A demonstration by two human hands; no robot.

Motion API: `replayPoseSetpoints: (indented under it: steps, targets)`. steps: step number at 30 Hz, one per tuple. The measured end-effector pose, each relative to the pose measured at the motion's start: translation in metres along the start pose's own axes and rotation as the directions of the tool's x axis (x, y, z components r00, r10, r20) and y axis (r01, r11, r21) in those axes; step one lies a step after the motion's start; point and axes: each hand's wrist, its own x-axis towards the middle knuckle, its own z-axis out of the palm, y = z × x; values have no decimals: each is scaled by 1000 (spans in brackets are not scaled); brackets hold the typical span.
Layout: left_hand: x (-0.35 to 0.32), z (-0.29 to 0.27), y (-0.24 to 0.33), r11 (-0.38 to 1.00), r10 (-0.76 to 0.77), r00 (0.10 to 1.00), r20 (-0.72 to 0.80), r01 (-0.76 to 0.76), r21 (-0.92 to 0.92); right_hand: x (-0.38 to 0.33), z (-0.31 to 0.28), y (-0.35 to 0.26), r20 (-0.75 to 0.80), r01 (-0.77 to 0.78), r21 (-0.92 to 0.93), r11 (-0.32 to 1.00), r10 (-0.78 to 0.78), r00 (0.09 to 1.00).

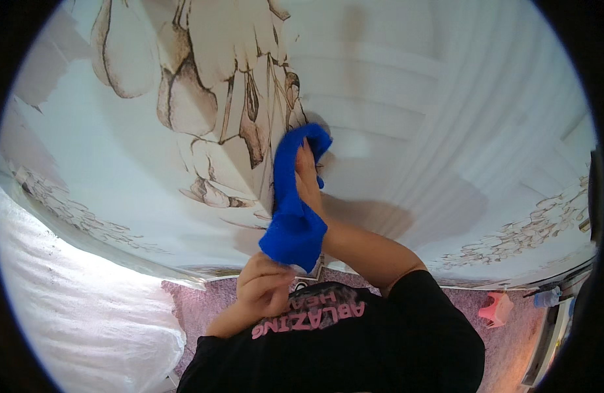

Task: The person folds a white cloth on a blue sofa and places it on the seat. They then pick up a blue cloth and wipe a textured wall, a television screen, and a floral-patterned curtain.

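Observation:
A bright blue cloth [295, 226] runs down along a corner of the patterned wall [216, 124]. My right hand [307, 171] reaches up and presses the cloth's upper part against the wall, with the fabric folded round its fingers. Some of those fingertips are covered by the cloth. Lower down, in front of my chest, my left hand [262, 286] is closed with its fingers curled. It is right beside the cloth's hanging lower end, and whether it grips that end I cannot tell.
White translucent sheeting [85, 308] covers something at the lower left. A pink stool [496, 310] stands on the purplish floor [459, 301] at the lower right, near a clear bluish container [547, 297]. The wall juts out at the corner and bears large brown-outlined petals.

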Motion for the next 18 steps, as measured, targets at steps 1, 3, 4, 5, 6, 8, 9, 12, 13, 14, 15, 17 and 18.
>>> replayPoseSetpoints:
  steps: [1,3,4,5,6,8,9,12,13,14,15,17,18]
  targets:
    - [2,1,0,1000,2,1000,31,-1,-24,-31,4,16,109,-12,-264,964,42,993]
    - [7,4,1,997,3,995,96,4,-79,-94,12,49,317,143,-711,688,132,939]
    - [8,6,-1,995,10,992,124,2,-98,-120,15,48,348,111,-695,710,197,916]
    - [10,9,-3,993,18,988,152,0,-117,-138,14,41,369,56,-630,775,235,899]
    - [13,13,-5,990,28,984,178,-3,-139,-151,11,27,377,-28,-544,839,273,885]
    - [17,23,-11,973,97,972,214,-48,-224,-159,6,4,362,-156,-371,916,297,883]
    - [20,27,-13,961,132,964,229,-68,-268,-151,4,-1,349,-173,-311,934,282,894]
    - [25,36,-17,927,161,945,284,-46,-372,-108,3,-5,250,-126,-207,970,177,952]
    - [25,37,-18,922,165,940,298,-39,-386,-91,6,-2,213,-87,-178,980,125,969]
    - [28,39,-18,906,184,932,311,-39,-421,-71,7,1,170,-34,-153,988,60,984]
    - [31,40,-17,892,200,926,321,-36,-451,-56,7,4,135,8,-130,991,10,991]
    - [34,45,-17,869,200,910,363,7,-495,-40,-1,16,82,64,-92,994,-56,995]
    - [35,48,-19,863,183,901,392,44,-503,-39,-6,23,78,56,-59,997,-51,996]
